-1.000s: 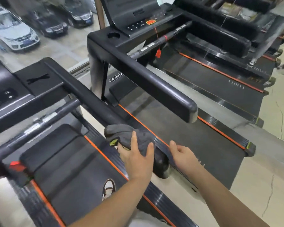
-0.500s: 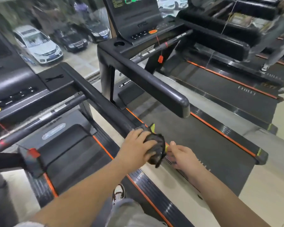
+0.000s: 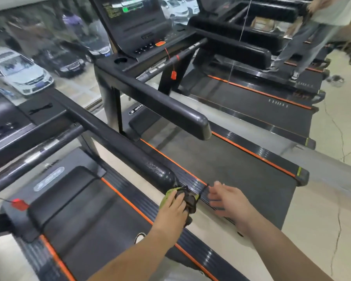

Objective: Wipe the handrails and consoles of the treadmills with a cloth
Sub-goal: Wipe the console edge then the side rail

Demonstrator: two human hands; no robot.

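My left hand (image 3: 173, 209) grips a bunched dark grey cloth (image 3: 187, 198) with a lime-green edge, just off the rounded near end of the black handrail (image 3: 118, 142) of the treadmill I stand on. My right hand (image 3: 228, 199) hovers a little to the right of the cloth, fingers spread and relaxed, holding nothing. The handrail's end looks scuffed and shiny. The neighbouring treadmill's handrail (image 3: 170, 106) and console (image 3: 138, 27) stand beyond, with an orange button and a red safety clip (image 3: 173, 75) hanging below.
The belt (image 3: 221, 159) of the neighbouring treadmill lies under my right hand. Another person (image 3: 304, 41) stands on a treadmill at the far right. A window at the far left shows parked cars (image 3: 18, 72). A thin cable runs over the tiled floor (image 3: 332, 189) at the right.
The cloth slid off the near end of the handrail, bunched in my left hand. My right hand let go of the cloth's edge and opened. The view tilted up.
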